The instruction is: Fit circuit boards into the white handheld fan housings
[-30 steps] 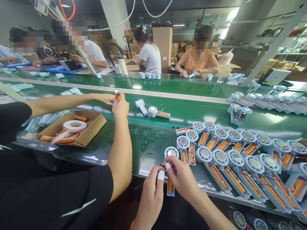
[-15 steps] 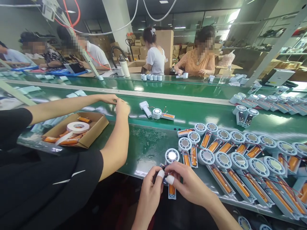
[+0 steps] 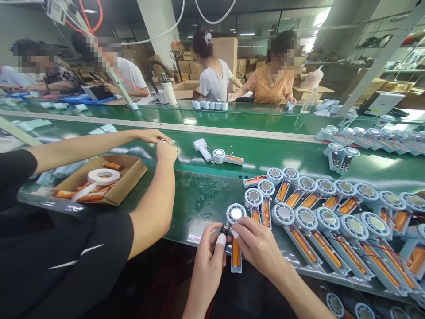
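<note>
At the bench's near edge lies a light-blue fan unit [image 3: 236, 213], its round head up and its handle, with an orange battery [image 3: 236, 254] inside, pointing toward me. My left hand [image 3: 210, 252] pinches a small black part [image 3: 224, 230] between thumb and fingers, just left of that handle. White tape wraps the left thumb. My right hand [image 3: 255, 241] is closed at the black part's right side, over the upper handle, its fingertips pressed together; whatever they grip is too small to make out.
Rows of similar fan units [image 3: 328, 218] cover the bench to the right. On the left, a co-worker's arms [image 3: 152, 199] reach over the bench beside a cardboard box [image 3: 133, 179] with batteries and a tape roll [image 3: 103, 177]. Loose units [image 3: 219, 156] lie on the green belt [image 3: 265, 150].
My right hand has shifted slightly up, and the black part and the handle's battery show more. Across the belt, a person in white has turned and reaches right.
</note>
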`<state>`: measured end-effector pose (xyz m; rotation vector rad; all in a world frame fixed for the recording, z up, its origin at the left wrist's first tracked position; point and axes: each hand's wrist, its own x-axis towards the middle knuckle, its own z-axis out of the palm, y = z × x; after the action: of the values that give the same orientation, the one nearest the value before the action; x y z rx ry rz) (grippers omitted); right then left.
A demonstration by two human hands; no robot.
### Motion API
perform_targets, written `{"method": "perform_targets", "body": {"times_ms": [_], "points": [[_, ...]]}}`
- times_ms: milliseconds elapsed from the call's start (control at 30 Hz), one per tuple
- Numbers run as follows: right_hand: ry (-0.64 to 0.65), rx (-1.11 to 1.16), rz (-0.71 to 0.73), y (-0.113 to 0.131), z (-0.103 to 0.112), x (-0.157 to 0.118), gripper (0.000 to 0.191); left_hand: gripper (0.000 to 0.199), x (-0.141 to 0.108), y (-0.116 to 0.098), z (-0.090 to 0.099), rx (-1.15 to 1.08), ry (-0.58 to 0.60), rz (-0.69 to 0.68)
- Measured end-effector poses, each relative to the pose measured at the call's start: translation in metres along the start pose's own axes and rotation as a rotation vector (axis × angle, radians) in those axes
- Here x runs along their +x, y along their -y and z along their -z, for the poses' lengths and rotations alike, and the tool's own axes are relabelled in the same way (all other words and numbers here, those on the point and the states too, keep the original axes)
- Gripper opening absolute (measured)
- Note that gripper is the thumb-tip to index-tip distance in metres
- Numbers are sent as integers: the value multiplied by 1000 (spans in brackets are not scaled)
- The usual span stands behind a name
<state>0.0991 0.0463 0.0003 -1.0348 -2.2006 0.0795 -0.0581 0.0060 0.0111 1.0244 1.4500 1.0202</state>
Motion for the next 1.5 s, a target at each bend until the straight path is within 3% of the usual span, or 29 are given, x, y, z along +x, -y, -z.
{"method": "perform_targets", "body": {"times_ms": [267, 533, 633, 833, 933, 1033, 1200, 1267, 1367, 1500], "points": [[123, -155, 90, -1, 8, 12, 22, 33, -2, 7, -2, 201, -103, -129], [127, -146, 123, 2, 5, 15, 25, 38, -3, 8, 5, 414, -124, -280], [101, -133, 135, 3, 3, 14, 24, 36, -3, 7, 6, 357, -115, -272], [24, -64, 82, 1, 0, 7, 21, 35, 1, 4, 3, 51, -65, -110], [0, -1, 38, 2, -2, 5, 21, 37, 2, 4, 4, 59, -53, -121], [8, -34, 20, 6, -1, 6, 23, 35, 1, 6, 6, 183, -60, -193], [102, -156, 43, 12, 3, 12, 22, 33, -1, 15, 5, 433, -175, -503], [149, -158, 55, 11, 4, 13, 20, 34, 1, 16, 7, 459, -169, -558], [203, -76, 3, 5, 6, 14, 17, 32, 5, 11, 13, 426, -103, -496], [266, 209, -152, -2, 12, 16, 20, 32, 10, 4, 23, 326, 39, -353]]}}
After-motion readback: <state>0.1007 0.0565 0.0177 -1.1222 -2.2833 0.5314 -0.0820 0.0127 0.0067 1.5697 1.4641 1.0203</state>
